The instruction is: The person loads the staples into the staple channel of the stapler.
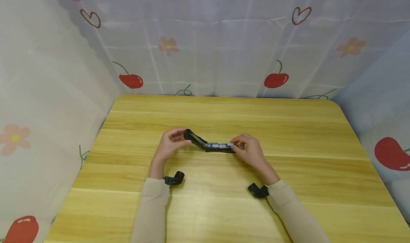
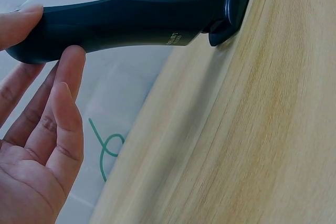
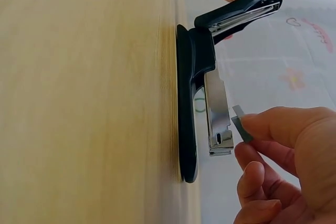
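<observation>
A black stapler [image 1: 197, 141] sits on the wooden table with its top arm swung far up and back. My left hand [image 1: 168, 143] holds the end of that raised arm [image 2: 131, 22] between thumb and fingertips. In the right wrist view the metal staple channel [image 3: 216, 103] stands exposed above the black base [image 3: 186, 114]. Between thumb and forefinger, my right hand [image 3: 294, 156] pinches a short grey strip of staples [image 3: 242, 128]. The strip is close beside the front part of the channel, at a slight tilt.
Black wrist cameras hang from both sleeves, one at the left wrist [image 1: 174, 179] and one at the right [image 1: 258, 191]. The wooden table [image 1: 217, 214] ends at a printed curtain [image 1: 205, 65] behind and at the sides.
</observation>
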The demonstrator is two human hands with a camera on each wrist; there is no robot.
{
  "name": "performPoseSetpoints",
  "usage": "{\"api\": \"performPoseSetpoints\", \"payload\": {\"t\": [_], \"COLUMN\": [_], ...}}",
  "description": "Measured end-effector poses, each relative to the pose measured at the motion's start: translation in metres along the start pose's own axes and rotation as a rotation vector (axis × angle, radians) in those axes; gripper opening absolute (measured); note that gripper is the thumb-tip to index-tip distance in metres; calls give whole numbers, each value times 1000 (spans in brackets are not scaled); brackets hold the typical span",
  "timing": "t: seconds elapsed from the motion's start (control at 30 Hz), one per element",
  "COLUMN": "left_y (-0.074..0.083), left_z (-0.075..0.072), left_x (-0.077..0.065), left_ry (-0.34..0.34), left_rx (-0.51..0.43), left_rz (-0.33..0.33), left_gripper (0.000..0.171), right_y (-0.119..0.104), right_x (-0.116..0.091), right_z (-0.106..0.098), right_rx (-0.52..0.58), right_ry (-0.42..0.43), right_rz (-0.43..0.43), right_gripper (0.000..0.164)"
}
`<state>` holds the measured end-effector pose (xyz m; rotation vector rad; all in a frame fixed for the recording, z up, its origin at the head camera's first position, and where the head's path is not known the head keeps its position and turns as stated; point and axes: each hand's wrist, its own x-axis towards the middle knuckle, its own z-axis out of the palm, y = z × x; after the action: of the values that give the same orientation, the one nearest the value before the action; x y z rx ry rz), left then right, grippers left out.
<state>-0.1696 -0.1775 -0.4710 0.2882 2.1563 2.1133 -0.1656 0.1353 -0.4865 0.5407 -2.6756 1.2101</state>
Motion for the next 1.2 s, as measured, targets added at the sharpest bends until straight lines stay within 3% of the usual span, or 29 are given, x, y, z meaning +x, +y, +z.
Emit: {"api": "performPoseSetpoints", "payload": {"t": [0.83, 1.2], "left_y": [0, 2], "left_z": [1, 1], "left_x": [-1, -1], "left_ry": [-9, -5], "left_rx": [-21, -12], "left_rz": [9, -2], "left_gripper": [46, 47], "right_y": [0, -4], "right_x": [0, 3], "right_z": [-3, -4], "right_rx": [-50, -129], "right_ry": [-51, -83], "right_rz": [-45, -9], "right_gripper": [10, 9]}}
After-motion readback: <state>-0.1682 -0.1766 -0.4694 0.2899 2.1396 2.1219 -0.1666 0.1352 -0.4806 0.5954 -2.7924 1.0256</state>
